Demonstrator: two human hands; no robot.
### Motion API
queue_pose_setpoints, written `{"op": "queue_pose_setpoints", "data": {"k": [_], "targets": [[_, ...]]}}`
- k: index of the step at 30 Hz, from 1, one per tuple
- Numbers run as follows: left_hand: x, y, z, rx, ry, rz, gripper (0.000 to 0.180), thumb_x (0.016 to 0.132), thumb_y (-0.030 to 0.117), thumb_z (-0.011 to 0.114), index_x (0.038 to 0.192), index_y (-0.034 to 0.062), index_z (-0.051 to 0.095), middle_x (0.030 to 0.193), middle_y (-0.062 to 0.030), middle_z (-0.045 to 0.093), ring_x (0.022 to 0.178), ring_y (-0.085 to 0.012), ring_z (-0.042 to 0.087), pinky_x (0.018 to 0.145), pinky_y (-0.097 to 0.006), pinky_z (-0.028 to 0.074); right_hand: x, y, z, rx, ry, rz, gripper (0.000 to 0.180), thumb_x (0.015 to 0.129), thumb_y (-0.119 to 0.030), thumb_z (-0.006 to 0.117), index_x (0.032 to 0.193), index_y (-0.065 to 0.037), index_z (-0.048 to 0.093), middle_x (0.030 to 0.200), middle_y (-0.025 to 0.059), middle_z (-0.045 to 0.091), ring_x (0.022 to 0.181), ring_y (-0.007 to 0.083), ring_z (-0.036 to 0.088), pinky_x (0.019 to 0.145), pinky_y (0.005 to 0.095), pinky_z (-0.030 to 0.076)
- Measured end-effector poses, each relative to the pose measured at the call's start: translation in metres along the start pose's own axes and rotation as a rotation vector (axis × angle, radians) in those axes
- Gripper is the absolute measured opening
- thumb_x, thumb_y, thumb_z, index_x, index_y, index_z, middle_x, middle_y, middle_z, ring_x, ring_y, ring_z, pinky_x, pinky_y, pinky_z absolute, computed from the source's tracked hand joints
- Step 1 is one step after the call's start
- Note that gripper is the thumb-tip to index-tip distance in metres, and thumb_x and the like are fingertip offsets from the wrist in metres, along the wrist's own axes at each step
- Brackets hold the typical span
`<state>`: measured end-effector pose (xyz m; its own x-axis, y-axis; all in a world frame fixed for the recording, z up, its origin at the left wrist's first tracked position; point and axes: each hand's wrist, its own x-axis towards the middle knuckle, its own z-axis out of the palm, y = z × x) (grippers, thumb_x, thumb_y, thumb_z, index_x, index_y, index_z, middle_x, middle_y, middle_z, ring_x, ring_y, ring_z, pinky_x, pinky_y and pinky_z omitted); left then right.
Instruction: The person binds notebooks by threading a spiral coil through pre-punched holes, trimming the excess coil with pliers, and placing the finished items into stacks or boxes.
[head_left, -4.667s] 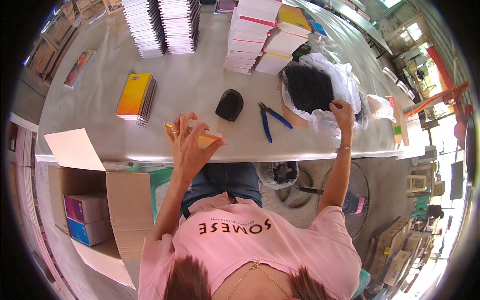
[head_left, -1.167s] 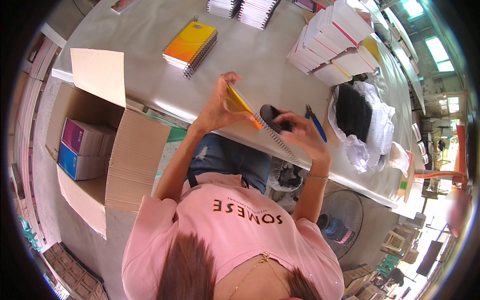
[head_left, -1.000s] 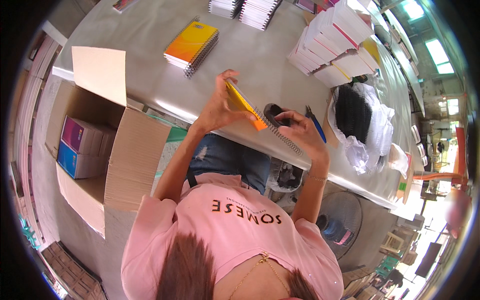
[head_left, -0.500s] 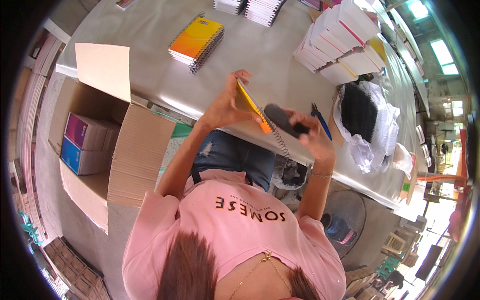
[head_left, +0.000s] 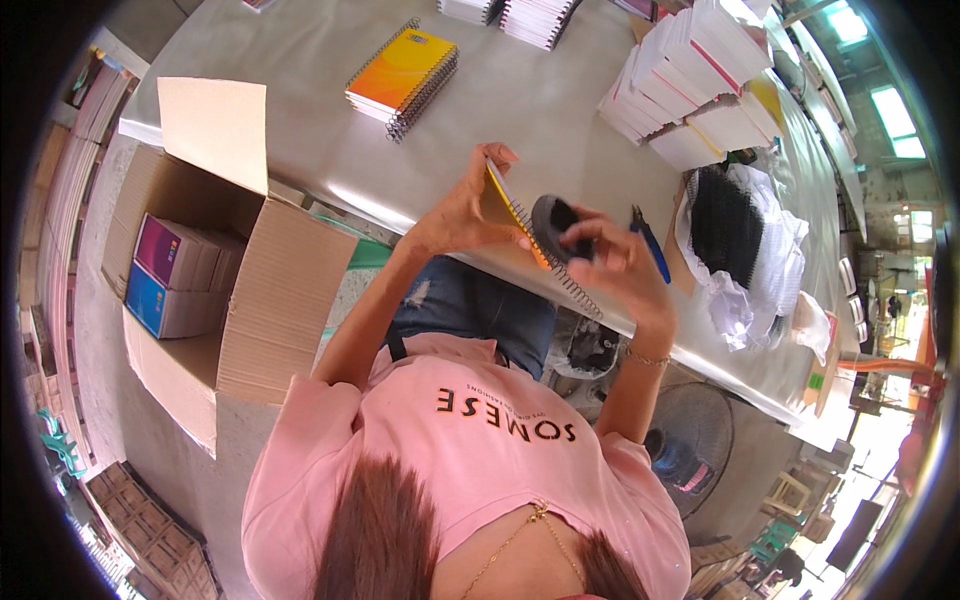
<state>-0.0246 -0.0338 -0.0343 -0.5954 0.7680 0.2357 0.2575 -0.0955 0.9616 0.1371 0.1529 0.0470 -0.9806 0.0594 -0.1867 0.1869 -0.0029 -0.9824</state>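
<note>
A slim yellow-and-orange notebook [head_left: 508, 212] is gripped by the left hand [head_left: 462, 215], its upper end held under the fingertips, its lower end pressed by the thumb. A thin grey wire spiral [head_left: 582, 297] is seen along the notebook's edge, extended past the left thumb and below the right fingers. A rounded black block [head_left: 548, 222] is clasped in the curled, slightly blurred fingers of the right hand [head_left: 632, 275], just beside the spiral; whether the two touch cannot be told. Blue-handled metal pliers [head_left: 655, 252] are laid just right of the right fingers on a grey-covered table [head_left: 300, 110]. Farther right, a bundle of black coils [head_left: 725, 225] is wrapped in crumpled white plastic [head_left: 783, 240]. Well left of the left fingers, purple and blue books [head_left: 180, 250] are packed in an open brown cardboard box [head_left: 285, 300]. Beyond the left fingers, yellow-and-orange spiral-bound notebooks [head_left: 405, 70] are stacked; beyond the right fingers, white-paged books [head_left: 695, 60] are piled high. Farthest off, black-spined white stacks [head_left: 535, 20] are cut by the upper edge.
</note>
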Motion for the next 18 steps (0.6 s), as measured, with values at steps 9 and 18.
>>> {"op": "queue_pose_setpoints", "data": {"k": [9,18], "targets": [[0.003,0.004,0.002,0.007,-0.018,-0.017,0.099,0.054,0.027,0.096,0.128,0.0073,0.033,0.121,-0.0097,0.041,0.114,-0.0241,0.042,0.101,-0.035,0.035,0.001,-0.002,0.001,0.143,-0.079,-0.081,0.039,0.073,-0.011,0.084,0.106,0.0,0.068,0.137,0.017,0.049,0.122,0.0199,0.049,0.104,0.0357,0.036],[0.0,-0.004,0.005,-0.025,-0.058,0.021,0.096,0.055,0.027,0.096,0.126,0.0079,0.034,0.122,-0.008,0.041,0.113,-0.0226,0.042,0.1,-0.034,0.036,0.004,0.007,0.004,-0.071,0.023,-0.074,0.036,0.075,-0.013,0.082,0.108,-0.003,0.069,0.132,0.0128,0.052,0.116,0.0153,0.051,0.097,0.0307,0.041]]}}
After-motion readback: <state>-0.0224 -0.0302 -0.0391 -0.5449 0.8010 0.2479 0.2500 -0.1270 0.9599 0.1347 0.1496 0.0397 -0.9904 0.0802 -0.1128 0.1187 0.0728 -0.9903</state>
